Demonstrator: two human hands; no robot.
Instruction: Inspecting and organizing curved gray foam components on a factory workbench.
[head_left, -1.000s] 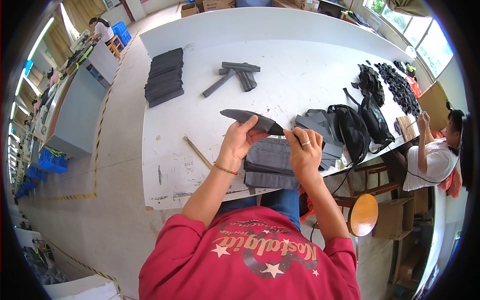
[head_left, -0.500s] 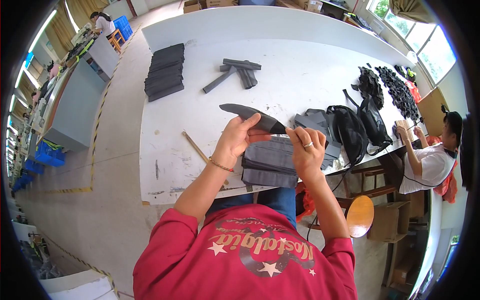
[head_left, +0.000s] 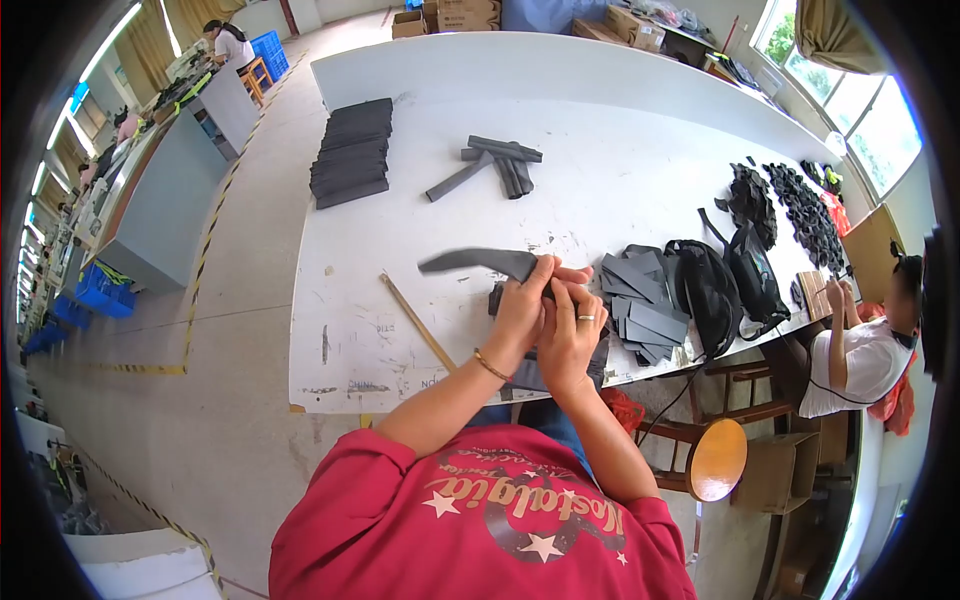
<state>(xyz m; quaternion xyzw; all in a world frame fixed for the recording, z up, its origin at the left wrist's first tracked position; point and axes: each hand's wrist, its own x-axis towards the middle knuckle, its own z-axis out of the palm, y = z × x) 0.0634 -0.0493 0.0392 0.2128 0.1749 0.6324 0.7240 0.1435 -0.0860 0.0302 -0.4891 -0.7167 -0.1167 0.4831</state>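
A dark grey fabric strip (head_left: 475,262) is gripped in my left hand (head_left: 522,312), its free end sticking out to the left and curving down. My right hand (head_left: 572,332) is pressed up against the left, fingers closed round the strip's near end, which the fingers mostly hide. Below both hands lies a stack of dark fabric pieces (head_left: 528,374), partly covered by them. To its right is a loose pile of flat grey pieces (head_left: 645,305). Left of my wrists rests a thin wooden stick (head_left: 415,320).
On the white table (head_left: 350,290) sit a stack of black fabric pieces (head_left: 352,152), several rolled strips (head_left: 490,165), black bags (head_left: 705,295) and small black parts (head_left: 800,215). A co-worker (head_left: 860,350) sits at the right beside a wooden stool (head_left: 716,460). A low partition (head_left: 560,65) edges the back.
My hands have come together, the right moving left and down to meet the left. The strip, earlier stretched between them, now extends out to the left. The view has shifted slightly.
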